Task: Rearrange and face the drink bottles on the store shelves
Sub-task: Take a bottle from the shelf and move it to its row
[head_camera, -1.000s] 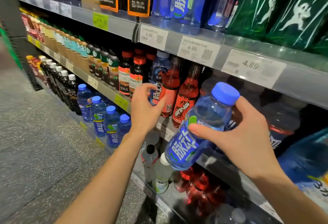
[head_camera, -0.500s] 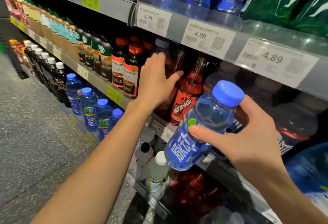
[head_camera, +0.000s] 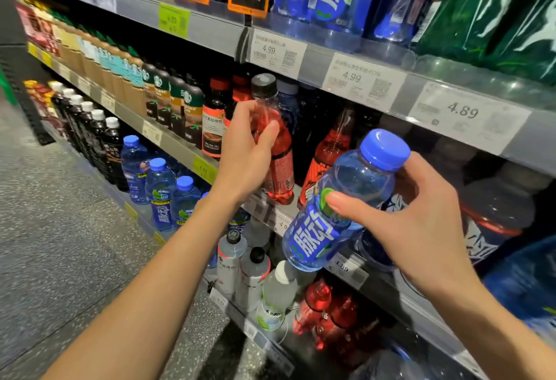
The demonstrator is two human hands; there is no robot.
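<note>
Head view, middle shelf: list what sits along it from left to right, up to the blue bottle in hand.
Green-capped coffee bottles → dark bottles with red caps → red bottle gripped by the left hand → orange-red bottle → blue bottle held tilted in the right hand.

Speckled grey floor (head_camera: 60, 244) (lower left), price tags (head_camera: 362, 79) along shelf edges.
</note>
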